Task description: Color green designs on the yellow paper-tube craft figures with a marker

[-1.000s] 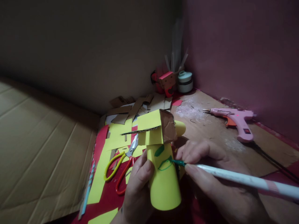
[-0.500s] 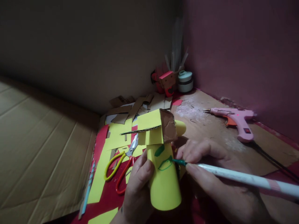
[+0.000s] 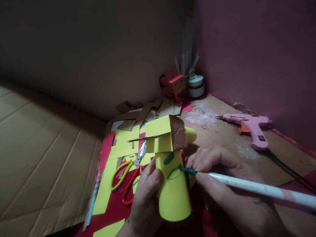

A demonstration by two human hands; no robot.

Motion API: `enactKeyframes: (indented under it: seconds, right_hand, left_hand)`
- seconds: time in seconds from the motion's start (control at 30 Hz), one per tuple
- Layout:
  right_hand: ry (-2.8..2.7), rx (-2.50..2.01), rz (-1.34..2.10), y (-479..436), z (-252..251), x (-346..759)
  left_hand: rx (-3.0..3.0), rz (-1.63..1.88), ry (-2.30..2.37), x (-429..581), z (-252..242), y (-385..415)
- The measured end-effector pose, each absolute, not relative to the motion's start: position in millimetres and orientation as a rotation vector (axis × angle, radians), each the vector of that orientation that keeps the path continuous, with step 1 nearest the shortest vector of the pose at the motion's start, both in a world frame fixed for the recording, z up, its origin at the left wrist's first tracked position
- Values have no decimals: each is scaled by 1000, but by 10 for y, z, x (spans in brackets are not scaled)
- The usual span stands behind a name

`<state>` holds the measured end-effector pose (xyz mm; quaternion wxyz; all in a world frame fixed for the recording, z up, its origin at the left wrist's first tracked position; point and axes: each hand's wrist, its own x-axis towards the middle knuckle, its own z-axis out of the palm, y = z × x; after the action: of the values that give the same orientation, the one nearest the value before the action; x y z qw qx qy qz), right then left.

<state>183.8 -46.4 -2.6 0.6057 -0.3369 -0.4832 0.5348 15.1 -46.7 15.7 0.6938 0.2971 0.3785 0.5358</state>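
My left hand (image 3: 144,197) is wrapped round a yellow paper tube (image 3: 174,194), thumb pressed on its left side. The tube is topped by a yellow and brown cardboard piece (image 3: 168,133). Green outlines (image 3: 174,172) are drawn on the tube's face. My right hand (image 3: 222,187) pinches a long white pen (image 3: 256,189) with a green tip (image 3: 189,171), and the tip touches the right end of the lower green outline.
Scissors (image 3: 128,174) with yellow and red handles lie on yellow and red paper sheets (image 3: 111,184) left of the tube. Cardboard scraps (image 3: 143,113) sit behind. A pink glue gun (image 3: 247,126) with its cable rests at right. A small box figure (image 3: 176,87) and round container (image 3: 196,86) stand in the corner.
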Motion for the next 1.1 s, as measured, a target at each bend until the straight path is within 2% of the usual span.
enactKeyframes:
  seconds: [0.23, 1.1]
  right_hand:
    - [-1186, -689, 1223, -431, -58, 1839]
    - [-1149, -779, 1184, -444, -49, 1858]
  left_hand:
    - [648, 1183, 845, 146, 157, -471]
    - [666, 1196, 860, 138, 140, -468]
